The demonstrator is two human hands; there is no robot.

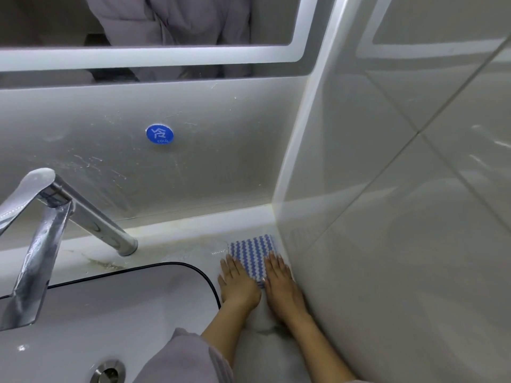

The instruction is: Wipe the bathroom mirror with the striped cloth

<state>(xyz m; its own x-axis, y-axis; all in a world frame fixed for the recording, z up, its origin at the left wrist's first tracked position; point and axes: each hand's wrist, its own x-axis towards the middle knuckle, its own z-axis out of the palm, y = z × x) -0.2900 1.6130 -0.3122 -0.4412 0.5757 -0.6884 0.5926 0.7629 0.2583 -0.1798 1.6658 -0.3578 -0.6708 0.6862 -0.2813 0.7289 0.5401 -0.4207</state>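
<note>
Head view, looking down: my left hand (239, 283) and my right hand (280, 277) both lie flat, palms down, on the striped cloth (253, 251). My fingers (231, 265) are stretched out straight and close together, pressing rather than pinching (nothing is gripped). The cloth is a folded rectangle with blue and white wavy stripes and a woven, bumpy look; it rests on the white surface (193, 250) in the corner, its right edge just beside the glossy tiled side wall (401, 217). Grey sleeve (182, 357) covers my left forearm near the bottom edge; my right forearm is bare.

Left of my hands sits the smooth white basin (110, 313) with a thin dark outline at its rounded-rectangle rim and a round metal drain (107, 371). A chrome tap (55, 217), angular and shiny, reaches over it. On the back wall is a round blue sticker (159, 134) reading COLD. The mirror (166, 23) hangs above, well apart from the cloth, with a frosted white band along its lower part.
</note>
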